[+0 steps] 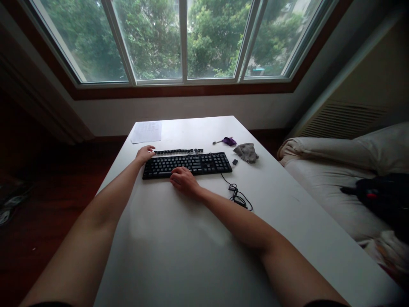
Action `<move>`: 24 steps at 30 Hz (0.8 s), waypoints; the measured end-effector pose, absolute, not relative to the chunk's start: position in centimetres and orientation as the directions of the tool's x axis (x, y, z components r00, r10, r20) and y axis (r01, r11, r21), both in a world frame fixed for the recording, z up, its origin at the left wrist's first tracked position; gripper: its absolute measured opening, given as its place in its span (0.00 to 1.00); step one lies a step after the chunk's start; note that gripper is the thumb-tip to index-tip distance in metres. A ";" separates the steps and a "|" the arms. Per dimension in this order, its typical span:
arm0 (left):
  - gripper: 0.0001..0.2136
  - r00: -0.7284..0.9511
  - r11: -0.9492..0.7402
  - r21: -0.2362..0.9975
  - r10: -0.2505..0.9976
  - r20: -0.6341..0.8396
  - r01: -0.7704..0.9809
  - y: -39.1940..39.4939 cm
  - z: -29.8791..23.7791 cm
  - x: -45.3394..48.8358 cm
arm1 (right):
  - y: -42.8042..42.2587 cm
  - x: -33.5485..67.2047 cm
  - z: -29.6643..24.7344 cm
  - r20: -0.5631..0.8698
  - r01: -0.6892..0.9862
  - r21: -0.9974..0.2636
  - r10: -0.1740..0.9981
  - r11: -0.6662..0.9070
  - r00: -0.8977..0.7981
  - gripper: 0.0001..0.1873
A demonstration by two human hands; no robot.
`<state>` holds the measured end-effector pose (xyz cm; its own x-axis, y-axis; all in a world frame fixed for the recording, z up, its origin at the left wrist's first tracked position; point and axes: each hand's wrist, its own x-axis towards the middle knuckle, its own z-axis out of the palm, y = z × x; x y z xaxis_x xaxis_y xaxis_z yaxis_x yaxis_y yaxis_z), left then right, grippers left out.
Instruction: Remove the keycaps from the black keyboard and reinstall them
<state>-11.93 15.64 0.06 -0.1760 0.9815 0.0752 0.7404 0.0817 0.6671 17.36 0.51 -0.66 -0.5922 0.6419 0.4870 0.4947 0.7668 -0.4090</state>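
Observation:
A black keyboard (pixel 204 164) lies across the white table, and a row of loose black keycaps (pixel 179 151) lines up behind its far edge. My left hand (pixel 145 154) is at the left end of that row, beyond the keyboard's far left corner. Its thumb and fingers look apart, near the end keycap. Over the keyboard's front edge, left of its middle, rests my right hand (pixel 184 180), fingers curled and close together. Whatever its fingertips may hold is too small and hidden to make out.
Right of the keyboard are a small dark piece (pixel 235 162), a grey cloth (pixel 246 152) and a purple item (pixel 229 141) beside a small brush-like tool (pixel 217 142). A coiled cable (pixel 238 197) lies in front. Paper (pixel 147 132) lies far left; a sofa (pixel 322 170) stands right of the table (pixel 179 256).

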 end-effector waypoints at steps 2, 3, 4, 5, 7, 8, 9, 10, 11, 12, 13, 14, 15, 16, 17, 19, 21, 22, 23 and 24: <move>0.21 -0.162 0.078 0.630 0.984 0.076 0.773 16.4 -0.1 -11.8 | 0.6 17.4 -0.7 0.475 0.499 -0.414 0.649 0.761 -0.594 0.06; 0.20 -0.156 0.077 0.611 0.985 0.077 0.788 16.8 -0.1 -11.8 | 0.6 17.4 -0.6 0.470 0.502 -0.416 0.652 0.759 -0.596 0.06; 0.20 -0.148 0.075 0.592 0.986 0.077 0.803 17.0 -0.1 -11.8 | 0.7 17.4 -0.6 0.465 0.503 -0.417 0.653 0.757 -0.597 0.06; 0.19 -0.139 0.071 0.573 0.987 0.076 0.816 17.2 -0.1 -11.8 | 0.7 17.4 -0.6 0.462 0.504 -0.419 0.655 0.755 -0.597 0.06; 0.16 -0.121 0.064 0.537 0.990 0.071 0.841 17.5 -0.1 -11.9 | 0.8 17.4 -0.6 0.459 0.505 -0.418 0.655 0.755 -0.600 0.06; 0.15 -0.113 0.060 0.519 0.991 0.069 0.853 17.5 0.0 -12.0 | 0.8 17.4 -0.6 0.459 0.504 -0.417 0.654 0.756 -0.602 0.07; 0.14 -0.105 0.057 0.502 0.992 0.068 0.863 17.5 0.1 -12.1 | 0.8 17.4 -0.7 0.459 0.502 -0.417 0.652 0.758 -0.603 0.07; 0.13 -0.099 0.054 0.486 0.993 0.068 0.872 17.5 0.1 -12.3 | 0.8 17.4 -0.7 0.459 0.501 -0.417 0.651 0.758 -0.604 0.07; 0.13 -0.096 0.053 0.472 0.993 0.068 0.880 17.5 0.1 -12.5 | 0.8 17.4 -0.7 0.460 0.500 -0.417 0.650 0.759 -0.605 0.07; 0.12 -0.095 0.052 0.456 0.993 0.072 0.888 17.4 0.2 -12.8 | 0.8 17.5 -0.7 0.460 0.499 -0.417 0.650 0.760 -0.605 0.07; 0.12 -0.096 0.053 0.436 0.992 0.077 0.899 17.3 0.2 -13.0 | 0.8 17.5 -0.7 0.459 0.500 -0.417 0.651 0.759 -0.605 0.07; 0.11 -0.100 0.057 0.413 0.992 0.083 0.909 17.1 0.3 -13.3 | 0.7 17.5 -0.7 0.457 0.502 -0.416 0.652 0.758 -0.605 0.07; 0.11 -0.105 0.062 0.392 0.990 0.091 0.918 17.0 0.4 -13.5 | 0.7 17.6 -0.6 0.455 0.506 -0.416 0.655 0.756 -0.604 0.07; 0.11 -0.110 0.064 0.377 0.989 0.100 0.924 16.7 0.5 -13.8 | 0.7 17.6 -0.6 0.452 0.509 -0.416 0.657 0.754 -0.604 0.07; 0.11 -0.114 0.065 0.372 0.987 0.110 0.926 16.5 0.7 -14.0 | 0.6 17.7 -0.6 0.451 0.511 -0.415 0.658 0.753 -0.603 0.07; 0.12 -0.103 0.043 0.393 0.986 0.133 0.918 15.8 1.0 -14.4 | 0.5 17.8 -0.5 0.450 0.512 -0.415 0.658 0.753 -0.604 0.07; 0.12 -0.059 -0.010 0.414 0.986 0.153 0.910 15.0 1.4 -14.8 | 0.5 17.8 -0.4 0.449 0.512 -0.415 0.658 0.753 -0.604 0.07; 0.12 -0.029 -0.039 0.418 0.988 0.154 0.908 14.6 1.6 -14.9 | 0.5 17.8 -0.4 0.448 0.512 -0.415 0.659 0.752 -0.605 0.06; 0.12 0.002 -0.068 0.417 0.988 0.156 0.906 14.1 1.7 -15.1 | 0.5 17.7 -0.3 0.448 0.514 -0.415 0.660 0.751 -0.603 0.06; 0.12 0.032 -0.096 0.414 0.987 0.160 0.905 13.6 1.8 -15.3 | 0.4 17.7 -0.3 0.449 0.515 -0.414 0.660 0.751 -0.602 0.06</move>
<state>-15.30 13.64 1.80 0.0319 0.9866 0.1601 0.9052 -0.0965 0.4139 17.70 0.45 -0.35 -0.6025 0.6602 0.4486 0.5148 0.7509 -0.4136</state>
